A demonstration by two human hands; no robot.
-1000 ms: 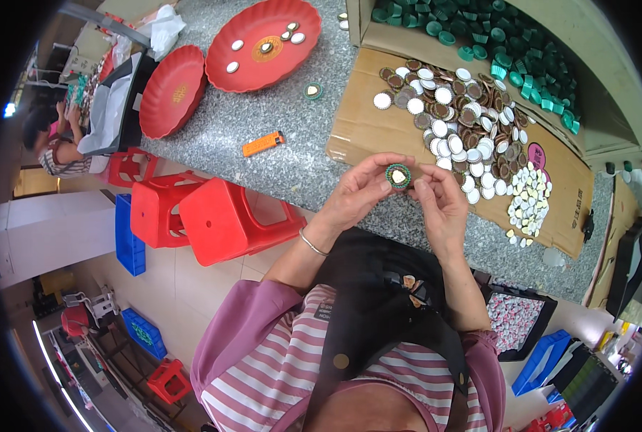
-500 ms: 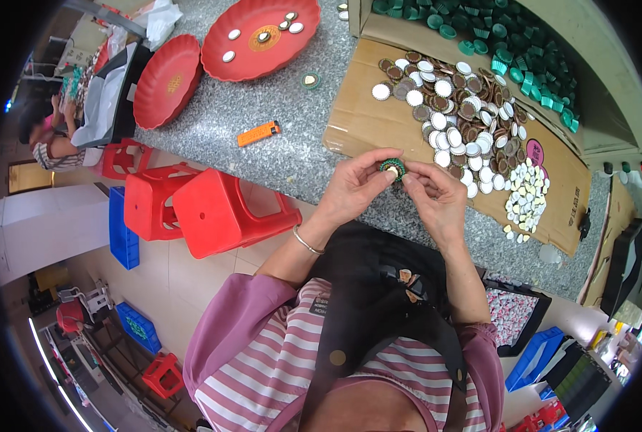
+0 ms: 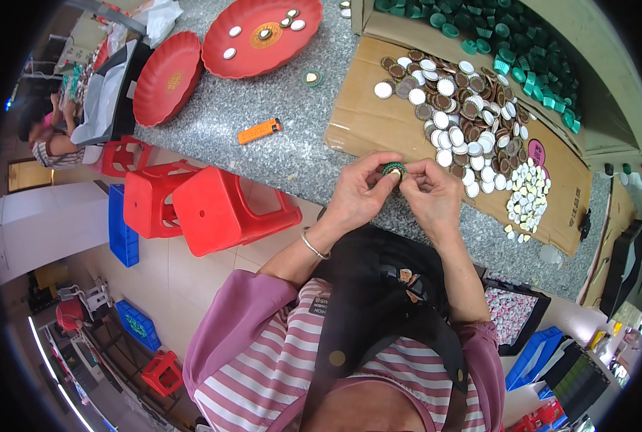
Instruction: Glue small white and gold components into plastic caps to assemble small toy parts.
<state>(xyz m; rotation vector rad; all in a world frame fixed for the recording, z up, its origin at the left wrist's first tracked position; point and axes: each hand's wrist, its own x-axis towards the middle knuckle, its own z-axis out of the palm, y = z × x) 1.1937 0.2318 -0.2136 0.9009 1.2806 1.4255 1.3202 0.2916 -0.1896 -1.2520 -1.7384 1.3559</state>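
A small green round cap (image 3: 394,170) sits between the fingertips of both hands, just in front of the granite counter's edge. My left hand (image 3: 357,193) pinches it from the left, a bracelet on that wrist. My right hand (image 3: 429,194) pinches it from the right. Beyond the hands lies a flattened cardboard sheet (image 3: 364,119) with a heap of several brown and white round caps (image 3: 465,108). A smaller pile of white discs (image 3: 526,201) lies at the sheet's right end.
Two red trays (image 3: 256,54) (image 3: 166,79) lie on the speckled counter (image 3: 292,151), one holding a few caps. An orange lighter (image 3: 258,131) lies near the edge. Green caps (image 3: 530,50) fill a box at the back. Red stools (image 3: 213,209) stand at left. Another person (image 3: 47,137) sits far left.
Both hands keep pinching the green cap, and the fingers have closed more tightly round it. The view has shifted slightly.
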